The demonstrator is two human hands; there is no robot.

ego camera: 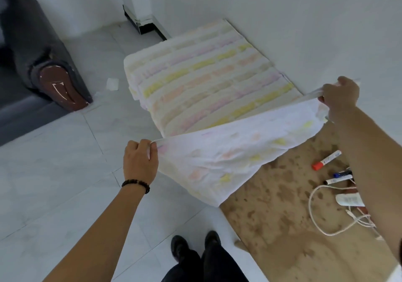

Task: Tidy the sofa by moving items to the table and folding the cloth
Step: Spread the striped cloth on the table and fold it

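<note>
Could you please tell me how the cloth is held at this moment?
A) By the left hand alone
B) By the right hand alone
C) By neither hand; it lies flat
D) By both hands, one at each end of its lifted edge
D: the left hand and the right hand each pinch an end of the cloth, holding that edge up above the table.

White room, pale tiled floor, even daylight.
Plain white walls (282, 10) fill 12 to 2 o'clock; pale grey floor tiles (54, 162) spread from 7 to 10. A dark grey sofa (21, 53) with a glossy brown arm end sits at 10, a mottled brown table (272, 216) at 4, shiny metal skirting (141, 24) at 12.
</note>
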